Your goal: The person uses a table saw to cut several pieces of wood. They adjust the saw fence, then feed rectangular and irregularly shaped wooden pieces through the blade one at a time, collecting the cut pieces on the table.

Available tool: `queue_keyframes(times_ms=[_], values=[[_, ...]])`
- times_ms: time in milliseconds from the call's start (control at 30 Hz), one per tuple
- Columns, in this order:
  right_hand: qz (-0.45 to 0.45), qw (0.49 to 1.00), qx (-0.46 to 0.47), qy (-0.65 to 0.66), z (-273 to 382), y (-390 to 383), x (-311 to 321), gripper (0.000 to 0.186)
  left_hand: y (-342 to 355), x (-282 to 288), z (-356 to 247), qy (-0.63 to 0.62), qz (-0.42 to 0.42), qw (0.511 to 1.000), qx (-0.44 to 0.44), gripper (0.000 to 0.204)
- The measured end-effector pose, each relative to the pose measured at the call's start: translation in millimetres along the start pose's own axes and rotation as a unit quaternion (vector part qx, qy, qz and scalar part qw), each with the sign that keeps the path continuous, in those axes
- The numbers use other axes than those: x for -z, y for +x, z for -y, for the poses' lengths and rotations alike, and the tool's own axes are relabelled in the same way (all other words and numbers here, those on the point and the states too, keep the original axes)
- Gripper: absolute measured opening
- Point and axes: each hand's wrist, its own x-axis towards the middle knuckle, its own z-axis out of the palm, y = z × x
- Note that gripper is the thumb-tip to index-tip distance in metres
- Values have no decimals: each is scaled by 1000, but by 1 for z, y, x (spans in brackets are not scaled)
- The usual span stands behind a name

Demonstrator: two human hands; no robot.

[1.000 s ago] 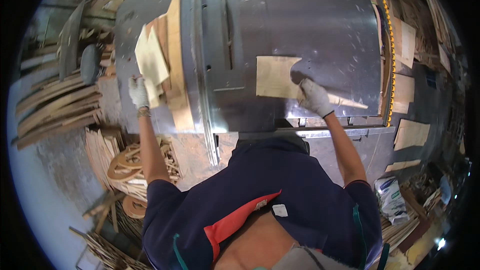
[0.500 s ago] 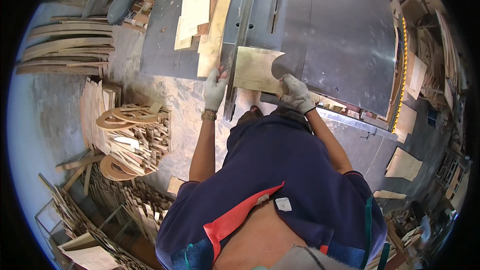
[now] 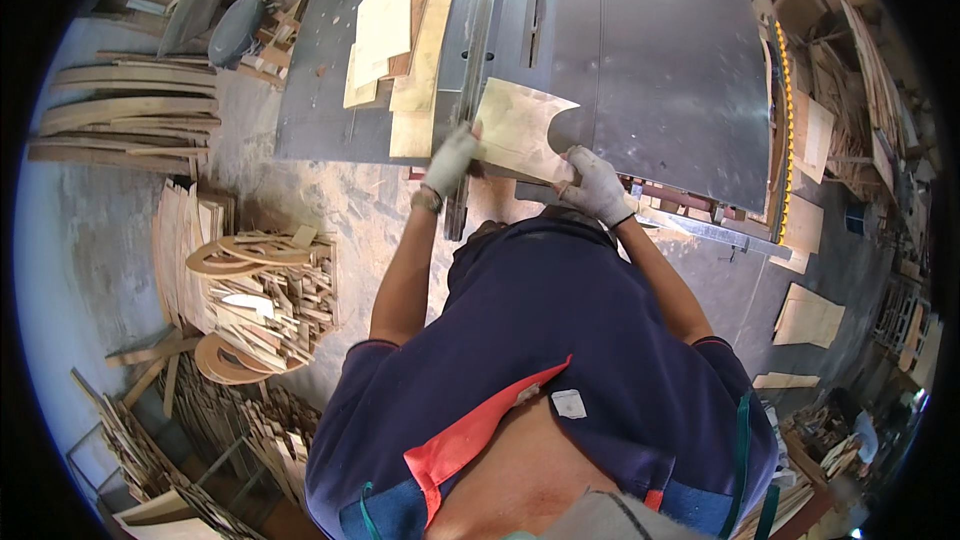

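Note:
A thin wooden board (image 3: 520,125) with a rounded notch in its right edge lies askew at the near edge of a dark metal saw table (image 3: 665,80). My right hand (image 3: 597,187), in a whitish work glove, pinches the board's near right corner just below the notch. The gloved left hand (image 3: 455,162) reaches across the metal fence rail (image 3: 476,65) and closes on the board's near left edge; its fingertips are partly blurred. Beyond the board runs the long slot (image 3: 537,20) in the table top.
Left of the rail lie a long plank (image 3: 420,90) and several pale board pieces (image 3: 384,28). A heap of offcuts (image 3: 270,290) stands on the floor at left, near stacked curved strips (image 3: 135,105). A metal bar (image 3: 710,230) runs along the table's near right edge.
My left hand has moved right, from beside the long plank to the notched board's left edge. The board has turned askew, its far left corner shifting up and right. My right hand stays at its corner.

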Motion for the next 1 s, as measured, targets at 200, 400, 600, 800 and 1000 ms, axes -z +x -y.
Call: queue_keyframes(times_ms=[200, 400, 600, 800, 1000], values=[[-4, 998, -54, 29, -8, -7, -16, 60, -49, -23, 21, -146, 37, 965, 215, 60], [28, 993, -115, -26, -21, 21, -18, 57, -96, -24, 35, -124, 138, 934, 307, 61], [33, 987, -48, -152, -54, 46, -31, 68, -104, -15, 38, -9, 75, 970, 231, 52], [31, 981, -103, -162, -85, 17, -35, 63, -112, -14, 37, 215, 7, 968, 132, 38], [-19, 986, 48, -161, -117, 39, -42, 37, -82, -19, 22, 449, -12, 890, -75, 42]])
